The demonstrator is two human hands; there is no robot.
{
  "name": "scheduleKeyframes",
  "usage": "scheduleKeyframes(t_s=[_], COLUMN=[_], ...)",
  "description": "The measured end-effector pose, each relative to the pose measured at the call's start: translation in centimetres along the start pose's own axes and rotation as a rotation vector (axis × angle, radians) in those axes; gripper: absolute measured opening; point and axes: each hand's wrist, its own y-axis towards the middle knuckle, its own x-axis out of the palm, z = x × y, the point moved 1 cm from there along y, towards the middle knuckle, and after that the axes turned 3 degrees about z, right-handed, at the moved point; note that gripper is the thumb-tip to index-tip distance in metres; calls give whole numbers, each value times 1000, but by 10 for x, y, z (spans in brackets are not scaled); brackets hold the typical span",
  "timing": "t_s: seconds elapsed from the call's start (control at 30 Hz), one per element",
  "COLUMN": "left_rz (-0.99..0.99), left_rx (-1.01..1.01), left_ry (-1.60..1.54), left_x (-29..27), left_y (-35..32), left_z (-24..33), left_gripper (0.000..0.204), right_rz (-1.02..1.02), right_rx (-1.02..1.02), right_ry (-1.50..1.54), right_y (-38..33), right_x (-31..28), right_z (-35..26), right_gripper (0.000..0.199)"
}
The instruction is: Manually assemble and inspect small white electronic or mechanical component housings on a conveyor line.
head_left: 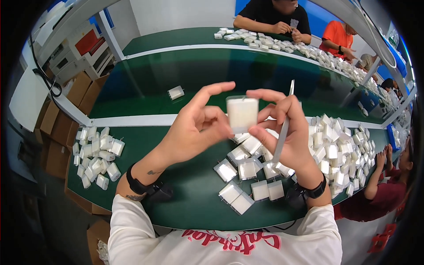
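The green worktable runs across the lower half of the view, and everything else sits on or above it. On its far side a dark green conveyor belt carries one lone white plug adapter. Toward the table's right end lies a big heap of white adapters; at its left end, a smaller batch of wrapped adapters; near its middle, a loose scatter of adapters with their prongs showing.

Above the table's middle the left hand and right hand meet around one white adapter — thumb and fingertips of both pinch its sides, the left forefinger stretched out over its top. The right hand also clamps slim metal tweezers — their tip points up past the knuckles.
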Motion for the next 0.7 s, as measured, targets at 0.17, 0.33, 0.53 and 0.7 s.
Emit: scheduleKeyframes(t_s=[0.17, 0.33, 0.53, 0.7], left_rz=[23, 70, 31, 41], left_rx=[199, 259, 354, -36], left_ry=[564, 632, 740, 653], left_x=[2, 0, -3, -31], left_y=[0, 0, 5, 20], left_z=[5, 3, -3, -25], left_gripper=[82, 71, 61, 54], right_rz=[23, -18, -9, -98], right_rx=[58, -114, -96, 110], right_ry=[120, -69, -152, -386], right_y=[1, -1, -6, 2], right_x=[0, 3, 1, -1], right_z=[4, 12, 13, 24], right_gripper=[42, 46, 45, 44])
